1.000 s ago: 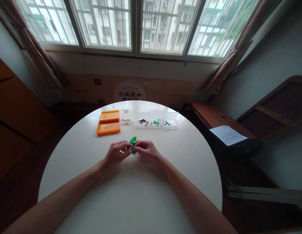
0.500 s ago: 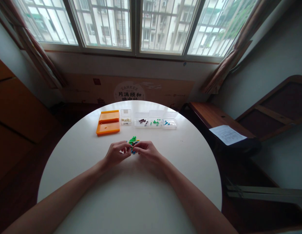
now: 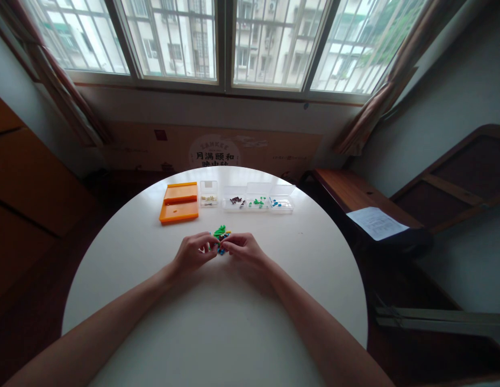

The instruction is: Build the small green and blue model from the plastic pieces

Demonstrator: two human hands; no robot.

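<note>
On the round white table (image 3: 153,322), near the flat orange plastic tray (image 3: 179,209) and the row of clear plastic compartment boxes (image 3: 258,202), the left hand (image 3: 192,252) and right hand (image 3: 244,248) meet fingertip to fingertip, both pinching the small green-and-blue plastic brick assembly (image 3: 221,236) just above the tabletop centre.

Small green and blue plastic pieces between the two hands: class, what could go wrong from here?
1. The small green and blue plastic pieces, pinched between the left hand and right hand, might slip and scatter across the round white table.
2. A reaching arm might knock the open clear plastic boxes.
</note>
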